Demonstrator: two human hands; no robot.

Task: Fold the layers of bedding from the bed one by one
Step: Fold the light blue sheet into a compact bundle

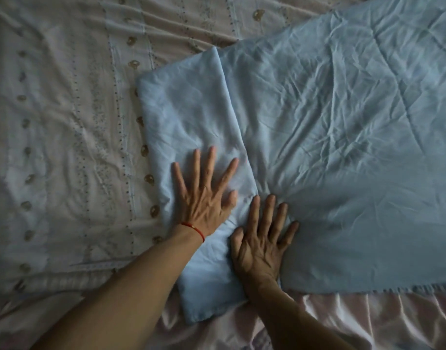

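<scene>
1 light blue sheet spread over right of bed, left end folded into 1 narrow band. 2 hands flat, fingers straight and splayed: left hand presses band, right hand presses sheet just beside fold edge. 1 red cord on left wrist. Beneath, 1 patterned cover; pink, possibly satin, fabric at near edge

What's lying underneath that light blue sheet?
The patterned bedspread shows beside the blue sheet and seems to run under it; a pink satin frill peeks out below. The rest is covered.
</scene>
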